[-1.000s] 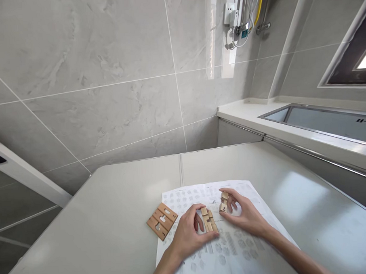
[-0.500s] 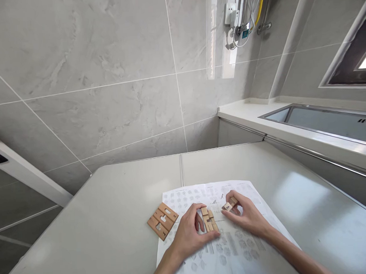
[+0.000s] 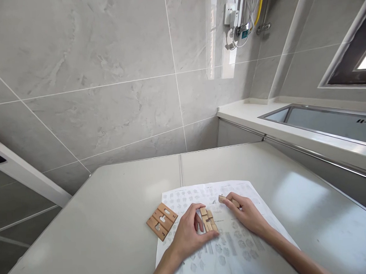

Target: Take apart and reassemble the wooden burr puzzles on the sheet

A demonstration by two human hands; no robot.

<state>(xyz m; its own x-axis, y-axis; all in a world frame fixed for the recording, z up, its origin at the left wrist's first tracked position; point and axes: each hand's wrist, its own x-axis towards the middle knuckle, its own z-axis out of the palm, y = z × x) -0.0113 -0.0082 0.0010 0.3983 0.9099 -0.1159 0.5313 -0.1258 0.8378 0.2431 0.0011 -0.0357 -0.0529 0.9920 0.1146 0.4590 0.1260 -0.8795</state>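
Observation:
My left hand curves its thumb and fingers around a cluster of light wooden puzzle blocks on the printed sheet, gripping it at both ends. The cluster has notches and a small gap in its middle. To its right, my right hand pinches a separate wooden puzzle piece; the fingers cover much of it, and one end sticks out to the left. Left of my left hand lies a brown wooden board with three cut-out shapes and dark markings, partly over the sheet's edge.
The sheet, printed with small grey diagrams, lies on a pale table with a seam. A counter with a sink stands at the right. Behind is a grey tiled wall with a socket. A white-framed panel is at the left.
My right hand has turned the wooden piece, so its marked face no longer shows and its end points left. My left hand and the block cluster have hardly moved.

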